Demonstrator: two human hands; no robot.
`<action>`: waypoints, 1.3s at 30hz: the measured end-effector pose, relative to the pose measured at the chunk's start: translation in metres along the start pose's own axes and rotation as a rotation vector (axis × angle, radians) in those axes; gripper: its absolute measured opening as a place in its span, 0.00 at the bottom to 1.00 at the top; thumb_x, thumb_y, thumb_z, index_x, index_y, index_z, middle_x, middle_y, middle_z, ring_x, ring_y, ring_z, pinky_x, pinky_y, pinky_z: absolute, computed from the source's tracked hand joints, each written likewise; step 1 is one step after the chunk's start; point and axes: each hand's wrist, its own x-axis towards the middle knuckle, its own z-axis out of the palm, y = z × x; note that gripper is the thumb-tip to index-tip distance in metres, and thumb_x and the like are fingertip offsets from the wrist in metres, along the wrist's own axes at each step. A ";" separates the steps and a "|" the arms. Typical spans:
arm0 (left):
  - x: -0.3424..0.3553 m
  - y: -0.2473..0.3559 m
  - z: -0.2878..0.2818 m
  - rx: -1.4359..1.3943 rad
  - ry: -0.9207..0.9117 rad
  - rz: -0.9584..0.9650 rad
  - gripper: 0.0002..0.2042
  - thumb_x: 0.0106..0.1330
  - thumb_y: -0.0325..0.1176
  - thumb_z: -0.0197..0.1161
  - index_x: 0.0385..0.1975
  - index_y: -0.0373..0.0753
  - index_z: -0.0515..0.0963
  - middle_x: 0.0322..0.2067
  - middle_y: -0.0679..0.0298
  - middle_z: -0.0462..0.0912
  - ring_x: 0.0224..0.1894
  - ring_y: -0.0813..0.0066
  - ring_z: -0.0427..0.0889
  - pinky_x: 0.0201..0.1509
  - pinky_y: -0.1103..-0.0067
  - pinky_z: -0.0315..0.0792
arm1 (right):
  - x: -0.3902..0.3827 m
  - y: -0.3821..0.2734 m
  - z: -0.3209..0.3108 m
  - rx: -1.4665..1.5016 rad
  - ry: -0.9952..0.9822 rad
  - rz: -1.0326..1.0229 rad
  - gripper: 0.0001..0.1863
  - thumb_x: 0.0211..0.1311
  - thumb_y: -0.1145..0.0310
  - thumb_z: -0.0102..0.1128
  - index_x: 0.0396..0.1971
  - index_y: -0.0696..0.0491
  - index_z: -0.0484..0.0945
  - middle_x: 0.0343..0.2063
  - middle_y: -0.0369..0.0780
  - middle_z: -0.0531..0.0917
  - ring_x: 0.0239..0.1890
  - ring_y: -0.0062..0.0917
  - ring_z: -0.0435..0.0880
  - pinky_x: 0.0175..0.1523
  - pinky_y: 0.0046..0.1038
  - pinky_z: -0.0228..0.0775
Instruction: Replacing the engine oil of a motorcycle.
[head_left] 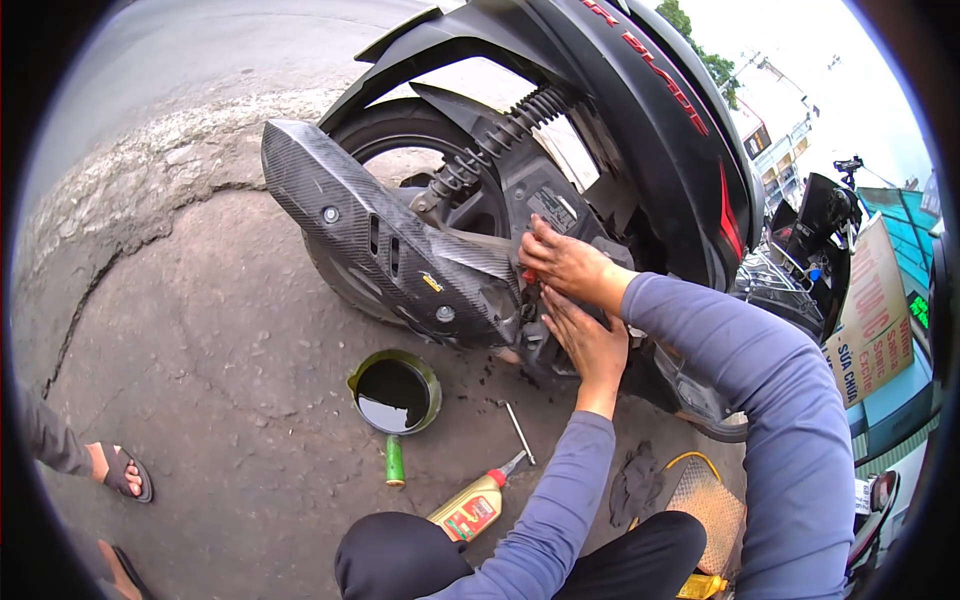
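Observation:
A dark scooter (640, 120) stands in front of me, its rear wheel (400, 135) and carbon-patterned exhaust cover (365, 225) on the left. My right hand (572, 266) is at the engine casing behind the cover, with its fingers bent around a small red part (529, 276). Just below, my left hand (590, 345) lies against the casing, fingers stretched out. The fingertips of both hands are partly hidden among the engine parts. On the ground nearby sits a round green pan (436, 385) with a green handle, holding dark liquid (385, 385).
An oil bottle (470, 510) with a spout lies by my knee, next to a thin metal tool (519, 432). A dark rag (637, 482) and a perforated mat (705, 510) lie to the right. Another person's sandaled foot (128, 473) is at the left. More motorbikes (800, 250) stand behind.

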 end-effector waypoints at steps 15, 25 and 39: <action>0.003 -0.008 -0.001 -0.049 0.024 0.080 0.42 0.56 0.29 0.64 0.67 0.24 0.46 0.64 0.35 0.53 0.69 0.40 0.53 0.73 0.59 0.47 | -0.006 0.002 0.014 -0.026 0.039 -0.041 0.16 0.56 0.55 0.52 0.38 0.45 0.83 0.48 0.35 0.72 0.60 0.34 0.64 0.71 0.53 0.47; 0.010 -0.017 -0.014 -0.137 0.031 0.039 0.40 0.56 0.27 0.63 0.66 0.25 0.48 0.63 0.35 0.55 0.67 0.38 0.57 0.70 0.60 0.54 | 0.004 -0.004 0.013 -0.063 0.034 -0.095 0.12 0.60 0.58 0.51 0.36 0.44 0.83 0.44 0.33 0.75 0.56 0.33 0.68 0.67 0.49 0.52; 0.004 -0.031 -0.007 -0.138 0.091 0.043 0.43 0.57 0.30 0.61 0.68 0.23 0.42 0.65 0.32 0.52 0.68 0.38 0.55 0.72 0.61 0.52 | 0.011 -0.008 0.013 0.108 0.197 0.014 0.16 0.59 0.59 0.50 0.31 0.54 0.82 0.31 0.41 0.82 0.39 0.37 0.80 0.50 0.39 0.68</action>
